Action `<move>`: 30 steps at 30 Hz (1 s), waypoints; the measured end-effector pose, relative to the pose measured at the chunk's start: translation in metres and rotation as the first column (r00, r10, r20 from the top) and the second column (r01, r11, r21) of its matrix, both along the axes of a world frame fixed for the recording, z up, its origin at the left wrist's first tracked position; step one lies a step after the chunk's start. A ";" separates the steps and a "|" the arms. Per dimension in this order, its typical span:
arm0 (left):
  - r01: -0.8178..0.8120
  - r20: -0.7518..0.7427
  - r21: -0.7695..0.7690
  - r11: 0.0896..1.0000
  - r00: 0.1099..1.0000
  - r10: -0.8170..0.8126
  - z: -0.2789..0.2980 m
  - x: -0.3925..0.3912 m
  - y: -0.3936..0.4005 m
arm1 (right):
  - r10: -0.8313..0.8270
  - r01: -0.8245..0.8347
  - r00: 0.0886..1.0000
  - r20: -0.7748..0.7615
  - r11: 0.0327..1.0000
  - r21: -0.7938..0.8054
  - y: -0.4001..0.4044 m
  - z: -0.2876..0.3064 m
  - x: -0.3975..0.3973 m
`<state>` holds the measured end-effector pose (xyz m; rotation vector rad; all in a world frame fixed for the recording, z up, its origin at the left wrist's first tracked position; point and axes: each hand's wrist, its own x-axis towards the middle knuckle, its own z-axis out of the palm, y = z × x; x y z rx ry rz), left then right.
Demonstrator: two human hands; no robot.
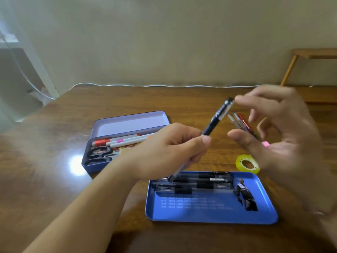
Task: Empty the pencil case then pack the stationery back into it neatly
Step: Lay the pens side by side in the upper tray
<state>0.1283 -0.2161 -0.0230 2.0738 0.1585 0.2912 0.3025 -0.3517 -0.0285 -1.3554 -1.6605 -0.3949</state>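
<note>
Surface: brown wood, carrying everything.
Tray: blue insert at 6 o'clock, black pens lined along its far edge, presumably packed first.
Pencil case: open at 9 o'clock, markers and scissors inside.
Left hand: fingers pinched on the black pen, lifted above the tray.
Right hand: blurred, fingers spread, apparently empty, near the pen's top.
Pen axis: tip toward 7 o'clock, cap toward 1 o'clock.
Tape roll: yellow, at 3 o'clock.

Bare table left; tray, tape right.
</note>
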 end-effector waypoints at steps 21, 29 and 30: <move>0.131 -0.246 0.466 0.875 0.969 -0.014 -0.003 -0.007 0.018 | 0.202 -0.031 0.974 0.106 0.579 -0.815 -0.012 0.007 -0.003; 0.228 -0.404 0.459 0.858 0.914 -0.027 -0.006 -0.007 0.017 | 0.159 0.090 0.964 0.213 0.558 -0.825 -0.010 0.003 -0.006; 0.227 -0.409 0.458 0.860 0.912 -0.022 -0.005 -0.007 0.017 | 0.155 0.095 0.963 0.220 0.568 -0.818 -0.010 0.003 -0.006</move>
